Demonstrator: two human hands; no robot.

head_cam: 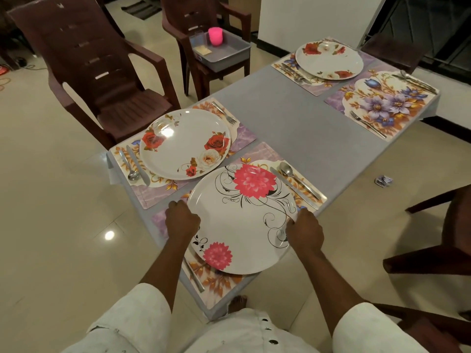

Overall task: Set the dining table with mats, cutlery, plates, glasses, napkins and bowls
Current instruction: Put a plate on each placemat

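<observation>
A white plate with pink flowers lies on the nearest floral mat. My left hand grips its left rim and my right hand grips its right rim. A knife and spoon lie on the mat to the plate's right, and another piece of cutlery lies at its left. A rose plate sits on the neighbouring mat with cutlery beside it. Far right, a third plate rests on a mat. The purple-flower mat carries only cutlery.
The grey table is ringed by brown plastic chairs. One chair at the back holds a grey tray with a pink cup. A crumpled scrap lies on the floor at right.
</observation>
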